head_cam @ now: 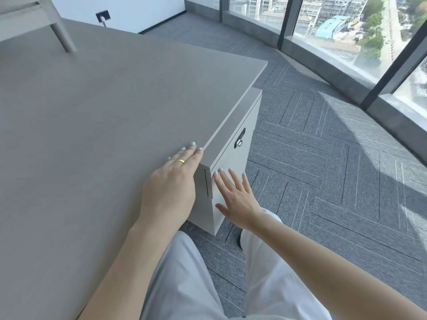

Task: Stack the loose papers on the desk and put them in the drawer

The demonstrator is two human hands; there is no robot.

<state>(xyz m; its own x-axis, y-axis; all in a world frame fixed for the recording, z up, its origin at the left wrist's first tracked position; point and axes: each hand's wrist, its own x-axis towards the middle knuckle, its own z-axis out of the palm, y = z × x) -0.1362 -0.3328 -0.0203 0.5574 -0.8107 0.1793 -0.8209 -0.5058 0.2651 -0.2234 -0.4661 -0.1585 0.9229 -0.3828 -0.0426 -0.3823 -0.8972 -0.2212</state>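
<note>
From the head view, the left hand (172,181) is lying flat and empty on the desk (92,135) by its corner, while the right hand (235,195), fingers spread and empty, is pressing the drawer (231,148) front just below and beside it. The drawer is looking shut, its front running away from the person, nearer the right hand. No papers are showing.

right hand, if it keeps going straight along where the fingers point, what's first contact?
Likely the pale grey drawer cabinet under the desk: the open right hand points up-forward at its front face, fingertips near its corner edge. Whether they already touch is unclear.
</note>
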